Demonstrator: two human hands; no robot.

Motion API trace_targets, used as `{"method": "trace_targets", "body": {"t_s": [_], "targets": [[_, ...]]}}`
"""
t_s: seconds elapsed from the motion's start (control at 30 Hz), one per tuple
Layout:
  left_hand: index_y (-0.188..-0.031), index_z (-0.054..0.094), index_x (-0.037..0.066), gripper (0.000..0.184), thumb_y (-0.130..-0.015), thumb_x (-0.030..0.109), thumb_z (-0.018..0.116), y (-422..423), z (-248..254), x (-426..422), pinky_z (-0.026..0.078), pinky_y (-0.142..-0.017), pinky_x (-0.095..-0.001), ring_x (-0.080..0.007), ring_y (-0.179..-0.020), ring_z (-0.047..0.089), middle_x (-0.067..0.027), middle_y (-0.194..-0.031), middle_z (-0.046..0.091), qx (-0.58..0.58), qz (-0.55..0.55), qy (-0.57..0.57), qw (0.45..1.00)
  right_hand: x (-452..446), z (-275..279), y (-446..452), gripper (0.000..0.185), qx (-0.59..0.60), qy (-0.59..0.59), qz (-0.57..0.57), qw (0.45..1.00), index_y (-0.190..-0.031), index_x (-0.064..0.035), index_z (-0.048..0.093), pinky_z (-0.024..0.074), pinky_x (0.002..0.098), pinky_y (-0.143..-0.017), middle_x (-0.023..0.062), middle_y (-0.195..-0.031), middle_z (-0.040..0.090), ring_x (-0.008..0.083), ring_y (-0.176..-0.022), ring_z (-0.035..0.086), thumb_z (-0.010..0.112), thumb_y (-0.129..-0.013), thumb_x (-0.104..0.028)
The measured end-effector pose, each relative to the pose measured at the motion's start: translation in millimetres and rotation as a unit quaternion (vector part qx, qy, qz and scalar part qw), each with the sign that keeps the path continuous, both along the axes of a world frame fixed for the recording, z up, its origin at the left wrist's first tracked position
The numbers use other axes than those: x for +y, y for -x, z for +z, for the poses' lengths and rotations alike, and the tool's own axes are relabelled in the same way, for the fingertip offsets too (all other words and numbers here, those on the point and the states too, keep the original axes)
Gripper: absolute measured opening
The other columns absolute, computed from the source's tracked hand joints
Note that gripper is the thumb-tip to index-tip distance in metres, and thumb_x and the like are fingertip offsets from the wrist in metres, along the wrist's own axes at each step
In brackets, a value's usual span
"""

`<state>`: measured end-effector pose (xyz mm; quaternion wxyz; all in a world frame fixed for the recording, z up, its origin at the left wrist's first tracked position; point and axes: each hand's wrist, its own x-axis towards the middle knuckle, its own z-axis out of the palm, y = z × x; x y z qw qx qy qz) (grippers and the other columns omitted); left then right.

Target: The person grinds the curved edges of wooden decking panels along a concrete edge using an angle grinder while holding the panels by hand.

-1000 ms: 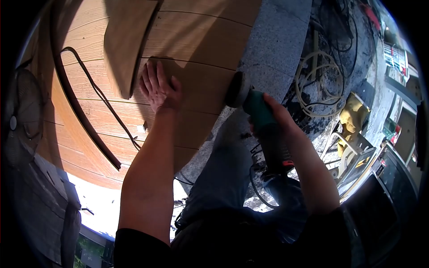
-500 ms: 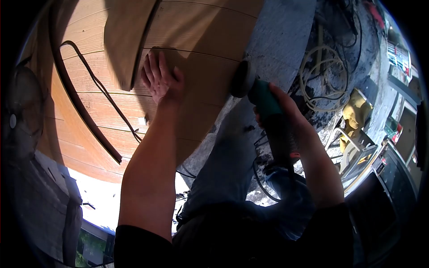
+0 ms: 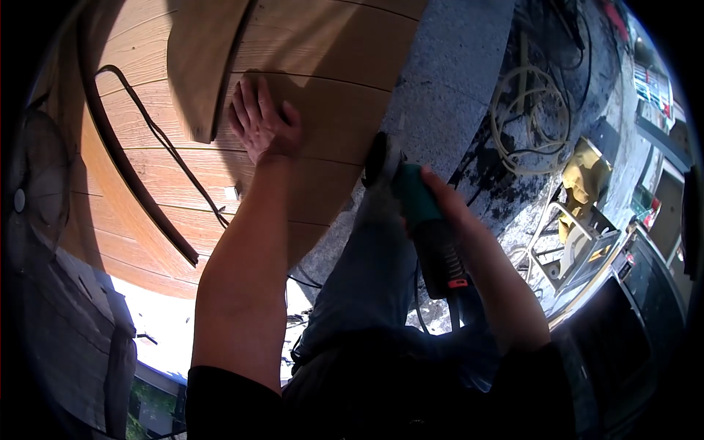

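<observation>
My left hand (image 3: 264, 126) lies flat with its fingers spread on the brown wood-grained panel (image 3: 330, 110), just right of a smaller brown board (image 3: 202, 70). In my right hand (image 3: 451, 202) is a green and black power tool (image 3: 422, 205), my fingers wrapped round its body. The tool's round dark disc (image 3: 379, 159) is at the panel's right edge; whether it touches the edge cannot be made out. A small pale block (image 3: 232, 193) sits on the panel below my left hand.
A black cable (image 3: 158, 136) crosses the panel beside a curved dark-edged strip (image 3: 136, 194). A fan (image 3: 40, 191) stands at the far left. Coiled pale hose (image 3: 532, 121), a yellow cloth (image 3: 584, 180) and a metal-framed machine (image 3: 579, 253) are on the right.
My right hand and the tool first moved slightly up and right, then back down and left along the panel's edge. My left hand stays flat on the panel.
</observation>
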<state>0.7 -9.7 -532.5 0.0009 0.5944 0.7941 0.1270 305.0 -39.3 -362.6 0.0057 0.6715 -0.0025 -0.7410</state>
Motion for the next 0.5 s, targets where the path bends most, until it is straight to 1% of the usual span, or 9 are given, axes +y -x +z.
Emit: {"method": "trace_targets", "body": {"t_s": [0.1, 0.2, 0.3, 0.43, 0.5], "targets": [[-0.156, 0.047, 0.012, 0.071, -0.090, 0.034, 0.065, 0.3, -0.2, 0.2, 0.020, -0.129, -0.0558, -0.0339, -0.157, 0.031, -0.0153, -0.168, 0.037, -0.001, -0.005, -0.002, 1.000, -5.5, 1.8, 1.7, 0.090, 0.001, -0.003, 0.009, 1.000, -0.150, 0.0024, 0.037, 0.0623, 0.0348, -0.067, 0.0197, -0.103, 0.067, 0.0268, -0.082, 0.073, 0.053, -0.100, -0.070], [-0.156, 0.047, 0.012, 0.071, -0.091, 0.034, 0.063, 0.2, -0.3, 0.2, 0.018, -0.130, -0.0553, -0.0332, -0.157, 0.029, -0.0154, -0.168, 0.037, -0.006, 0.003, 0.009, 1.000, -2.9, -1.5, 3.0, 0.087, 0.001, 0.016, -0.023, 1.000, -0.149, 0.0024, 0.039, 0.0627, 0.0355, -0.067, 0.0206, -0.102, 0.068, 0.0275, -0.081, 0.074, 0.053, -0.101, -0.069], [-0.156, 0.047, 0.012, 0.070, -0.092, 0.035, 0.063, 1.2, -0.3, -0.2, 0.017, -0.130, -0.0549, -0.0328, -0.158, 0.028, -0.0153, -0.168, 0.036, -0.010, 0.004, 0.013, 1.000, 8.3, -9.4, -0.9, 0.084, -0.027, -0.016, -0.052, 0.998, -0.147, 0.0038, 0.041, 0.0634, 0.0362, -0.067, 0.0215, -0.102, 0.068, 0.0278, -0.080, 0.074, 0.053, -0.102, -0.067], [-0.154, 0.048, 0.010, 0.069, -0.091, 0.034, 0.063, -1.1, 0.5, -0.3, 0.017, -0.130, -0.0558, -0.0338, -0.157, 0.030, -0.0161, -0.166, 0.039, -0.009, -0.005, -0.010, 1.000, 19.1, -6.7, -2.8, 0.083, -0.014, -0.048, -0.068, 0.996, -0.146, 0.0036, 0.043, 0.0625, 0.0368, -0.069, 0.0215, -0.102, 0.069, 0.0280, -0.081, 0.074, 0.051, -0.103, -0.067], [-0.154, 0.049, 0.010, 0.068, -0.091, 0.033, 0.062, -2.3, 3.1, 0.1, 0.018, -0.129, -0.0562, -0.0344, -0.156, 0.031, -0.0164, -0.166, 0.040, -0.011, -0.012, -0.021, 1.000, 13.3, -3.4, -4.6, 0.085, -0.007, -0.054, -0.010, 0.998, -0.147, 0.0031, 0.044, 0.0613, 0.0378, -0.073, 0.0220, -0.108, 0.069, 0.0285, -0.082, 0.074, 0.049, -0.103, -0.069]]}}
